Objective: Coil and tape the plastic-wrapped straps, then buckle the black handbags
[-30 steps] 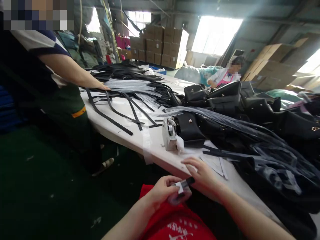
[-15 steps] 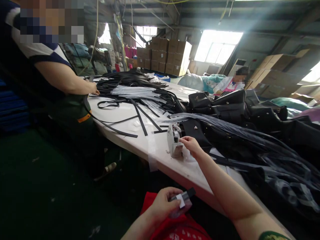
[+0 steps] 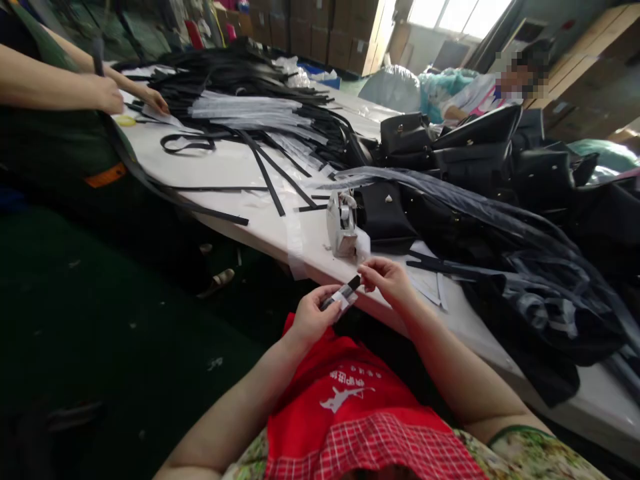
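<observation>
My left hand (image 3: 316, 313) is closed around a folded black strap (image 3: 353, 284) with clear plastic and a white piece about it, in front of my red apron. My right hand (image 3: 385, 280) is just to its right, thumb and fingers pinched together near the strap's black end. Anything small between those fingertips is too fine to make out. On the table edge just beyond both hands stands a white tape dispenser (image 3: 343, 227), with a crumpled whitish clump against its right side.
Black straps (image 3: 225, 77) and plastic-wrapped strips (image 3: 245, 110) cover the white table's (image 3: 225, 167) far part. Black bags (image 3: 470, 167) pile up on the right under long clear plastic (image 3: 450, 193). At left, a co-worker's hands (image 3: 107, 95) handle a strap; another person sits behind the bags.
My right hand has come back from the tape dispenser to beside the folded strap. My left hand has risen with the strap. The view has tilted down; the co-worker at left has lifted a hand.
</observation>
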`<state>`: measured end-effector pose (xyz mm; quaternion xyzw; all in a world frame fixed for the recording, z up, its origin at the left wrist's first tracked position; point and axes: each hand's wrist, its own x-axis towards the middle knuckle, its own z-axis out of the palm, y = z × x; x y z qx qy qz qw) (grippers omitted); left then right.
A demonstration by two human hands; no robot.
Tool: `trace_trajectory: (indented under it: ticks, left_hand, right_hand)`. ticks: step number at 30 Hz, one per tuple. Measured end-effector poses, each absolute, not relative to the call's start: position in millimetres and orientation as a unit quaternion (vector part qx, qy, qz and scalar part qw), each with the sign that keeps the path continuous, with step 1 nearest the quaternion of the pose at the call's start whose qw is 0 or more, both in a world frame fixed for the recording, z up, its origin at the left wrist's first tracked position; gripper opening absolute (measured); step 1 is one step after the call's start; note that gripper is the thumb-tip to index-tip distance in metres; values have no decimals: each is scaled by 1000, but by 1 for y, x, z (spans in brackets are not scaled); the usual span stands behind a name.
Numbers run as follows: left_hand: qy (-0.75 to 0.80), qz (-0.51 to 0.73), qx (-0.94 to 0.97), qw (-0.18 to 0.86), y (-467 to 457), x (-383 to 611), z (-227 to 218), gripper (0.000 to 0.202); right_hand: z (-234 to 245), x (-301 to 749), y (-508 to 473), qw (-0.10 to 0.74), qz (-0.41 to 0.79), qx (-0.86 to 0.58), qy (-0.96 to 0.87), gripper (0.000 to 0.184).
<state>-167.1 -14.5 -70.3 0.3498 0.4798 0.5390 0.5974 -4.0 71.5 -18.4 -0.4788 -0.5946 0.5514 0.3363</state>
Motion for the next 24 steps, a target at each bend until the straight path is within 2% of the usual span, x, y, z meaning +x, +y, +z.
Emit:
trace_trajectory:
  ticks: [2, 6, 10, 16, 20, 24]
  left_hand:
    - [486, 541, 365, 581, -12, -164, -70, 43]
    - [484, 542, 378, 574, -9, -155, -67, 45]
    - [488, 538, 394, 563, -11, -150, -61, 45]
    - [484, 535, 378, 580, -16, -141, -57, 45]
    - [552, 540, 387, 504, -13, -135, -56, 40]
    - [575, 537, 487, 379, -13, -129, -47, 30]
  right_hand:
    - [-12, 0, 45, 301, 597, -443, -597, 36]
    - [-23, 3, 16, 243, 632, -468, -569, 42]
    - [-37, 7, 16, 251, 620, -501, -549, 47]
    - [-43, 15, 16, 256, 619, -499, -550, 43]
    - [-41, 17, 12, 257, 665, -472, -519, 38]
    - [-40, 15, 11, 299, 687, -448, -487, 33]
